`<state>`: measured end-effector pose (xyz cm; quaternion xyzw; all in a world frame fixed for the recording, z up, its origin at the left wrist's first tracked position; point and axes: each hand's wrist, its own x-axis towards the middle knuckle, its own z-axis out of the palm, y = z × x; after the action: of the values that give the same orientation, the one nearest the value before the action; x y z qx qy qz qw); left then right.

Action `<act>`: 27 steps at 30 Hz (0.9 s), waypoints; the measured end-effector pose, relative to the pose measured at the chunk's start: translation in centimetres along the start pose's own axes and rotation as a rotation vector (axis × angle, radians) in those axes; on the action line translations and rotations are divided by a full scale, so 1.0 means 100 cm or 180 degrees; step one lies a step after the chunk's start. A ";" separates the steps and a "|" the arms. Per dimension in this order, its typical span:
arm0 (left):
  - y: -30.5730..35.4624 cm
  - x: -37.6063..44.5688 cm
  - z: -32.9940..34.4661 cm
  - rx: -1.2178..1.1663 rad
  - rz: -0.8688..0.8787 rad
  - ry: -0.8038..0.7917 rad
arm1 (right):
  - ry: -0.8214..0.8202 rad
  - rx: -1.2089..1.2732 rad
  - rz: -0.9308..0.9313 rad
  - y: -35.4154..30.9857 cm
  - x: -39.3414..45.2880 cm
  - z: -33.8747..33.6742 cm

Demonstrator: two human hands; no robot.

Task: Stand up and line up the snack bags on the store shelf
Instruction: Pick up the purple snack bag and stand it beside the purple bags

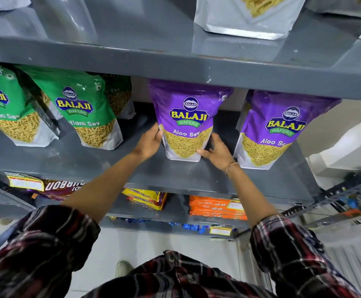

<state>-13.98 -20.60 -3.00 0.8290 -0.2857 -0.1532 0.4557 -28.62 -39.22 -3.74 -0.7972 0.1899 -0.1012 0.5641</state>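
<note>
A purple Aloo Sev bag stands upright in the middle of the grey shelf. My left hand grips its left edge and my right hand holds its lower right corner. A second purple Aloo Sev bag stands to the right, apart from the first. Two green Ratlami Sev bags stand tilted at the left, with another green bag partly hidden behind them.
The shelf above overhangs the bag tops and carries a white pouch. Lower shelves hold yellow packs, orange packs and a brown biscuit pack. A slotted metal rack stands at the right.
</note>
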 end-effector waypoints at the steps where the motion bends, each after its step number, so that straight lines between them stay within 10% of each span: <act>1: 0.001 0.003 0.001 0.0012 -0.0009 0.0002 | -0.0108 0.0002 0.0026 0.002 0.002 -0.001; 9: -0.014 0.003 0.008 -0.0600 -0.0026 -0.0913 | -0.0425 0.0132 0.0352 0.020 0.006 0.006; 27: -0.028 -0.067 0.026 -0.0811 -0.0064 -0.0414 | 0.0086 0.0286 0.0487 0.024 -0.061 0.026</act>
<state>-19.65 -17.05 -6.74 0.7556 -0.2846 -0.2462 0.5362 -33.58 -35.11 -6.53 -0.7528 0.2530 -0.0769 0.6027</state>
